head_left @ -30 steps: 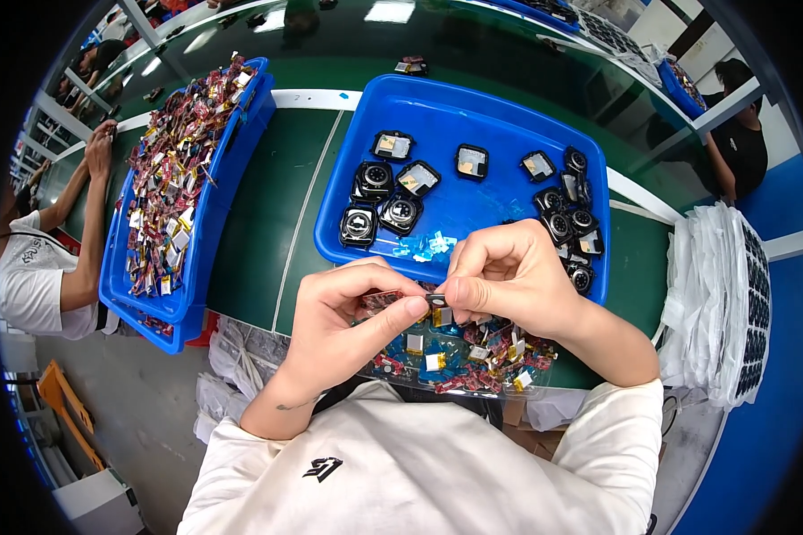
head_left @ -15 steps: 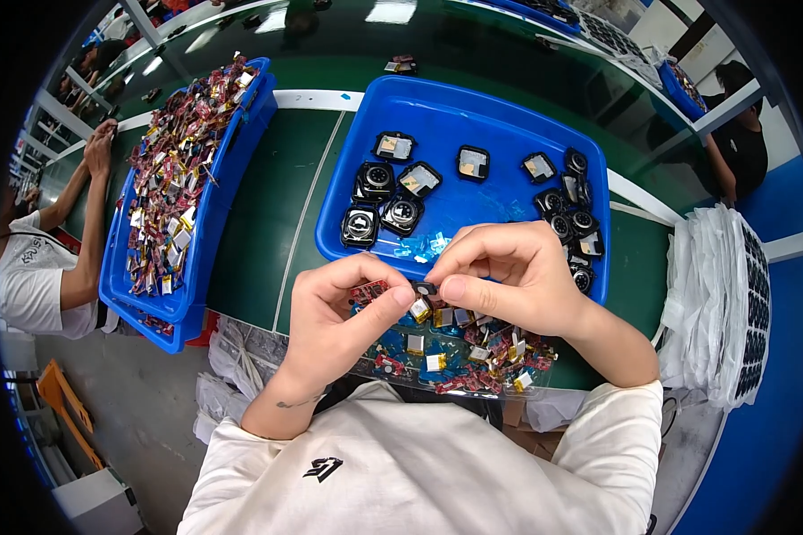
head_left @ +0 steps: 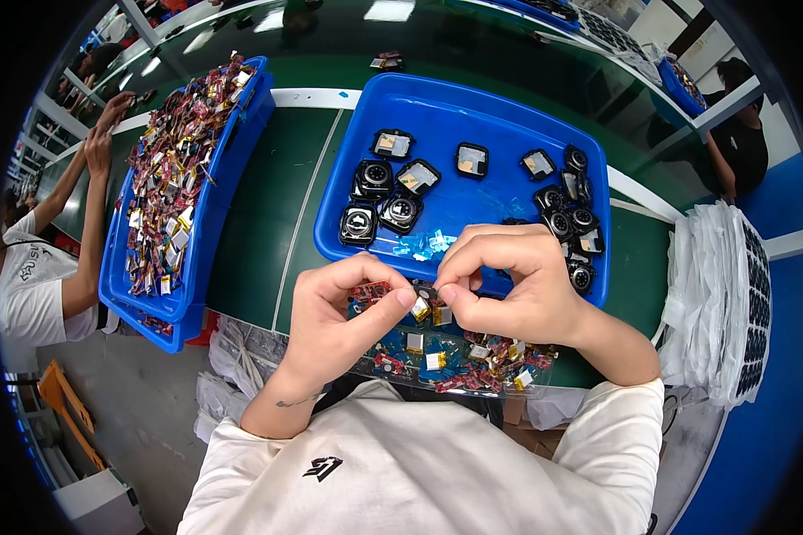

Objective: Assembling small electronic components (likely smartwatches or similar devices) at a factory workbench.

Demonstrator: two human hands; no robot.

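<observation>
My left hand (head_left: 343,308) is closed, thumb and forefinger pinching a small red circuit board (head_left: 370,292). By those fingertips are a small dark part (head_left: 426,292) and a silver battery with a yellow edge (head_left: 420,309), seemingly joined to the board. My right hand (head_left: 517,276) is in a pinch close to the dark part; what its fingertips grip, if anything, is too small to make out. Below both hands lies a clear plastic tray (head_left: 393,379) of red boards and silver batteries. Beyond them stands a blue bin (head_left: 330,205) holding black watch cases (head_left: 401,212) and blue film scraps (head_left: 435,242).
Left on the green bench (head_left: 272,205), a blue bin (head_left: 263,107) is heaped with red boards and batteries. A co-worker's hands (head_left: 103,134) show beyond it. White-wrapped stacked sheets (head_left: 705,303) stand at the right. Another person (head_left: 740,147) is at the far right.
My right hand's fingertips have shifted slightly right, drawing a little away from the left hand's. My left hand stays almost still. The co-worker's hands on the left have moved.
</observation>
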